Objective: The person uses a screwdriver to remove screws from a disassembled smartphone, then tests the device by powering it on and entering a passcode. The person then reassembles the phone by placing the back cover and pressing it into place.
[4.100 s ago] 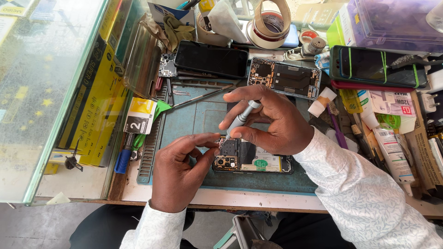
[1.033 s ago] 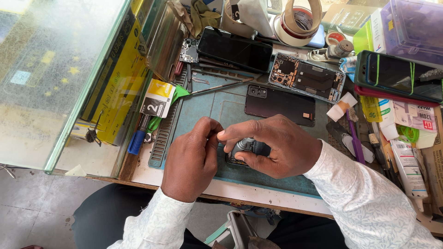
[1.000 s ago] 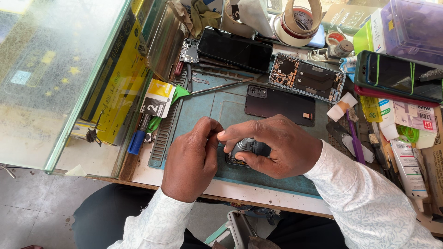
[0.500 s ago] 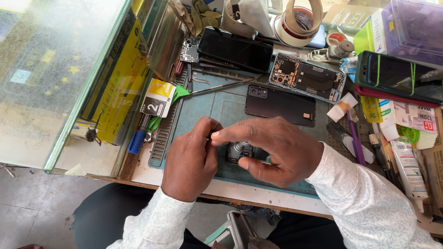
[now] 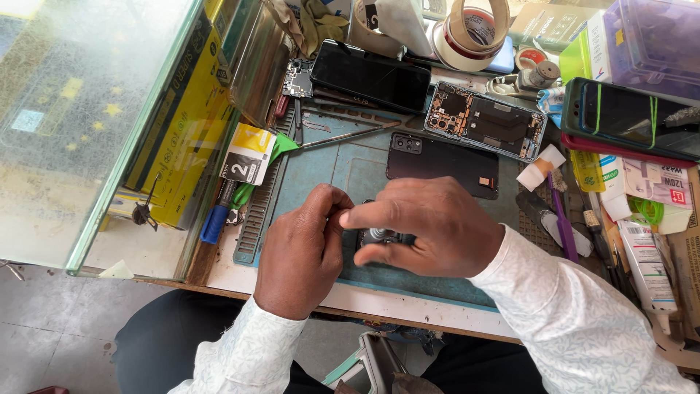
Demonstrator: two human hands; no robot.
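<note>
Lower centre of frame: left hand (image 5: pixel 302 252) and right hand (image 5: pixel 426 226), fingers curled, together grip a small dark phone part (image 5: pixel 379 236) above the blue mat (image 5: pixel 321 168).

Left hand (image 5: pixel 299 252) and right hand (image 5: pixel 426 226) close together over small dark phone part (image 5: pixel 379 237) on blue-green rubber work mat (image 5: pixel 321 168); black rectangular back cover (image 5: pixel 445 159) just beyond.

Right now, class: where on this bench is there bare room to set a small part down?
Free: the blue mat between the tweezers and the left hand. Crowded: right of the black back cover with brushes and tubes.
</note>
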